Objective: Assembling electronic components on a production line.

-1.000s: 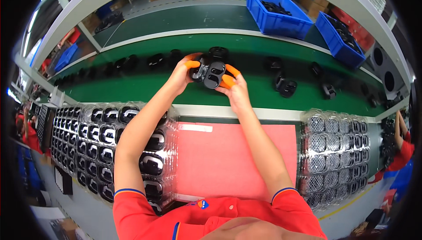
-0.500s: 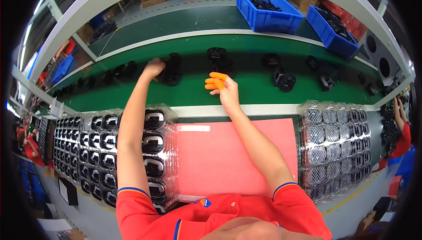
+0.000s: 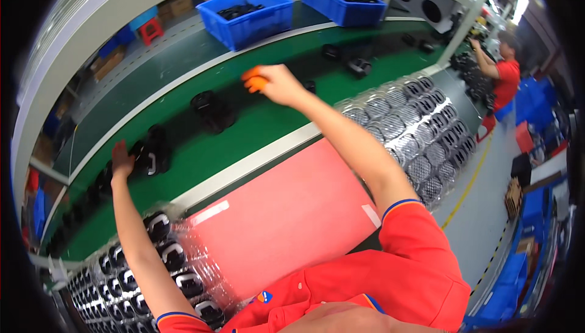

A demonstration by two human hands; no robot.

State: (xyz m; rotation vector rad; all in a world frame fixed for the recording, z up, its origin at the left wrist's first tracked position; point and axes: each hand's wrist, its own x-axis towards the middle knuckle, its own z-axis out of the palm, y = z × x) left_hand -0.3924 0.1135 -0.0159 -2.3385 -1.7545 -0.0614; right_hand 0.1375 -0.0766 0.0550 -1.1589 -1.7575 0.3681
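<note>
My left hand [image 3: 122,161] is over the green conveyor belt [image 3: 178,132], its fingers stretched out beside a group of black moulded housings [image 3: 152,152]. One of them shows a pale C-shaped part. Nothing shows in this hand. My right hand [image 3: 277,83], with orange finger covers, hangs over the belt farther right. Its fingers are bent and blurred, so a grip cannot be made out. Another cluster of black parts [image 3: 212,111] sits between the two hands. A small black piece [image 3: 309,86] lies just behind my right wrist.
A pink mat [image 3: 277,202] lies before me. Clear trays of black parts [image 3: 173,256] stand left, trays of mesh-faced parts [image 3: 420,132] right. Blue bins [image 3: 248,25] of black pieces stand beyond the belt. A person in red [image 3: 504,77] works at far right.
The view has swung to the right. My left hand has come away from the black part it was at and its fingers are extended. My right hand has moved farther right along the belt.
</note>
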